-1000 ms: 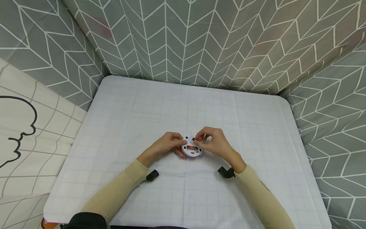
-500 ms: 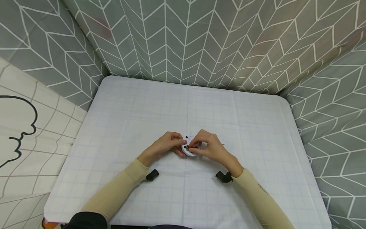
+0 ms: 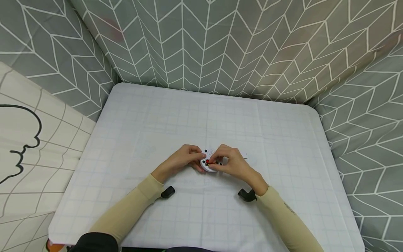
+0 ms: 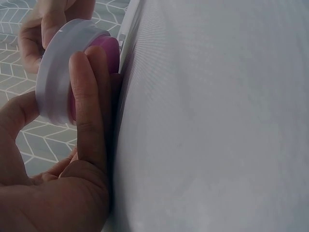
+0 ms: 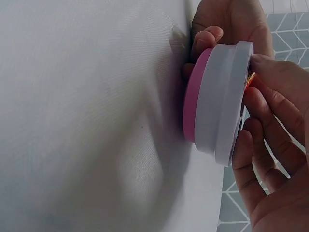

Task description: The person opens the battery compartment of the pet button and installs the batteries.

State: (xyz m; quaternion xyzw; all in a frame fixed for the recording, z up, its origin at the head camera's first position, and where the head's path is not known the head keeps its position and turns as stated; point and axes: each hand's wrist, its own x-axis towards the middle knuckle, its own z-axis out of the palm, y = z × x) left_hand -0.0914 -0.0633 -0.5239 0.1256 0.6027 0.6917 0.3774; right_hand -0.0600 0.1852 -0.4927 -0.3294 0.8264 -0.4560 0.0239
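Round white plastic device w/ pink underside [image 3: 209,164] sits mid-table on white grid cloth [image 3: 176,115]. Left hand [image 3: 184,159] grips its rim; right hand [image 3: 231,161] pinches small red-black battery [image 3: 210,162] at its top, hands together

— What fills the right wrist view?

— A round device [image 5: 219,104], white body with a pink face, the pink side turned toward the pale desk [image 5: 87,116] and looking to touch it.

— Who has hold of it?

— Both hands. The right hand [image 5: 273,159] comes in from the lower right, its fingers [image 5: 270,104] curled over the white back. The left hand [image 5: 231,26] is at the top, a fingertip on the pink rim.

— Anything else showing?

— A small red-orange glint [image 5: 249,79] at the device's back edge, under the right fingertips; too little shows to tell what it is. Grey patterned fabric [image 5: 289,41] lies beyond.
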